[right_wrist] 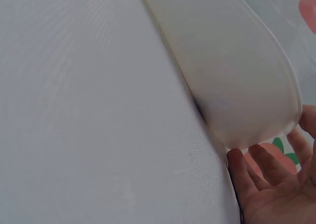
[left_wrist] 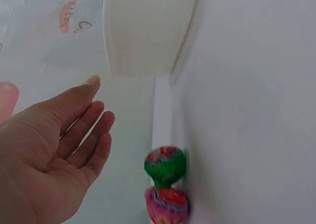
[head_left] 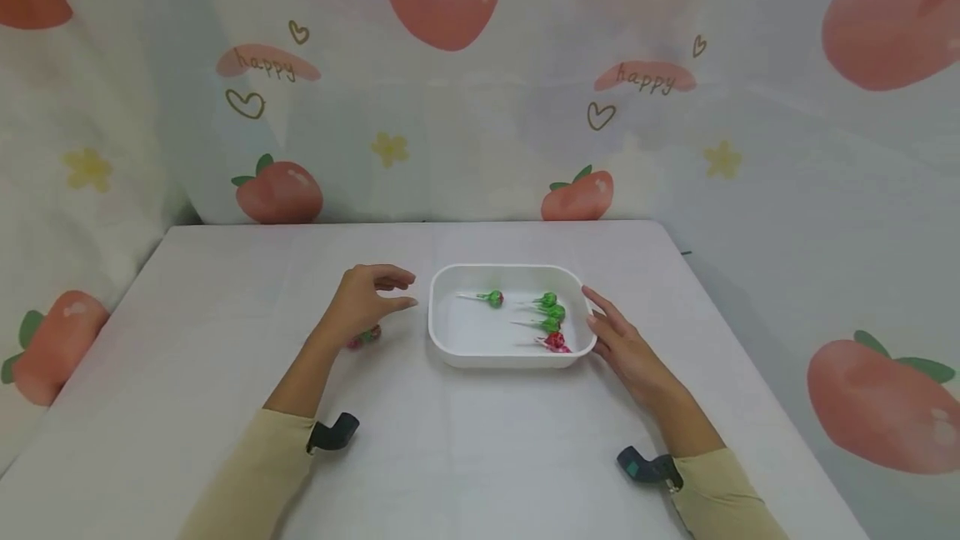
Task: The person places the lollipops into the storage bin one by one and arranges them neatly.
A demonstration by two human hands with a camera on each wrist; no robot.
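A white rectangular tray stands on the table with several wrapped lollipops inside. One green lollipop lies apart toward the tray's left, while more green ones and red ones gather on its right side. My left hand is just left of the tray, thumb and fingers parted and nothing between them. Below that wrist, a green-and-red lollipop and a pink one lie on the table. With extended fingers, my right hand touches the tray's right end, fingertips along the outer wall and thumb at the rim.
A white cloth covers the table. Behind it and at both sides hangs a printed backdrop with peaches, hearts and stars. Dark wrist cameras are worn at both sleeve cuffs.
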